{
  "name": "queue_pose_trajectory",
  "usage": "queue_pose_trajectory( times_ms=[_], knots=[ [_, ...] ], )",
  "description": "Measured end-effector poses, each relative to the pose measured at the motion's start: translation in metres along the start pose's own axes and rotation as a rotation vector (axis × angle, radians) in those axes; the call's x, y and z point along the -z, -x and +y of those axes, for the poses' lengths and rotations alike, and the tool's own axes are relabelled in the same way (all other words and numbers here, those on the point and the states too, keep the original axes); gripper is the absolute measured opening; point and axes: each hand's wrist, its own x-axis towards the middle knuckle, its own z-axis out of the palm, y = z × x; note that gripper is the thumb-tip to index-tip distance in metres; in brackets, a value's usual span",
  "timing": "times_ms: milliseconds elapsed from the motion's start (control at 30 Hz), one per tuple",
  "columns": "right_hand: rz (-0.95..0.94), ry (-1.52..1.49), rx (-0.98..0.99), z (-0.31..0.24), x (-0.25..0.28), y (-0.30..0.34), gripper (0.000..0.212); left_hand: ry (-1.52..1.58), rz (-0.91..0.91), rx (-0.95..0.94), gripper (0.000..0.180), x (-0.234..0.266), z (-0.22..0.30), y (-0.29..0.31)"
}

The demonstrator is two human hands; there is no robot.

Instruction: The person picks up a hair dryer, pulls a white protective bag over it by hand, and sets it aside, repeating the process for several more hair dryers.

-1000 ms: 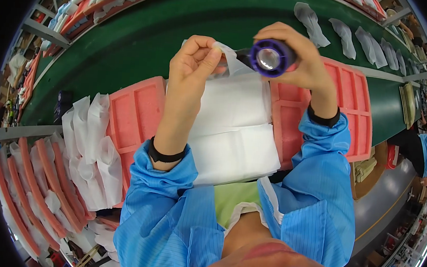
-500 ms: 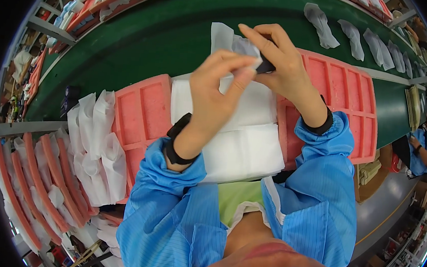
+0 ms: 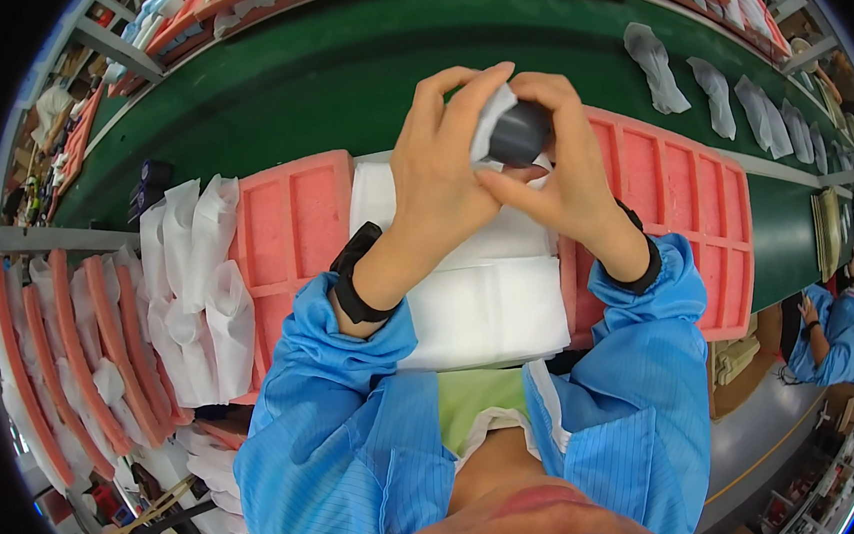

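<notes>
Above the green surface, both my hands close around a smooth dark grey rounded object point(image 3: 521, 134), whose exact kind I cannot make out. Thin white wrapping point(image 3: 493, 122) covers its left end. My left hand point(image 3: 444, 158) grips that wrapped end, fingers curled over the top. My right hand point(image 3: 568, 163) curves around the bare end, with its thumb under the object. Stacked white sheets point(image 3: 489, 307) lie below my hands, close to my body.
Pink compartment trays point(image 3: 296, 207) flank the sheets; the left one bears several white-wrapped items point(image 3: 227, 327). More wrapped pieces point(image 3: 655, 69) lie across the green conveyor-like surface point(image 3: 292, 76). Upright pink trays point(image 3: 104, 352) stand at far left. A co-worker in blue point(image 3: 838, 335) is at far right.
My hands have turned the object so its dark rounded end shows more. The left hand has moved up and right and wraps around the covered end; the loose white flap no longer sticks up.
</notes>
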Motion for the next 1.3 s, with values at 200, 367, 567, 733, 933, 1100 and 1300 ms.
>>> queue_pose_trajectory(
  times_ms=[200,367,567,733,933,1100,1300],
  knots=[
    [-0.126,-0.092,0.218,-0.001,0.019,-0.017,0.074,0.823,-0.138,0.25,0.06,0.024,-0.004,-0.009],
    [-0.508,-0.157,0.12,0.012,0.016,-0.009,0.067,1.03,-0.274,0.033,0.05,0.037,0.005,-0.015],
    [-0.227,0.184,-0.025,0.021,0.022,-0.011,0.046,0.79,0.081,0.196,0.044,0.036,-0.011,-0.007],
    [-0.066,0.518,0.04,0.005,0.013,-0.005,0.034,0.579,0.31,0.028,0.035,0.013,0.0,-0.003],
    [-0.103,0.401,-0.17,-0.01,0.012,-0.002,0.033,0.061,0.23,-0.235,0.02,0.025,-0.005,-0.005],
    [-0.262,-0.144,-0.557,-0.019,0.017,-0.005,0.043,0.097,0.3,-0.035,0.018,0.032,-0.016,-0.007],
    [-0.525,-0.31,-0.628,-0.006,0.047,-0.018,0.051,0.2,0.289,0.048,0.017,0.038,-0.02,-0.012]
  ],
)
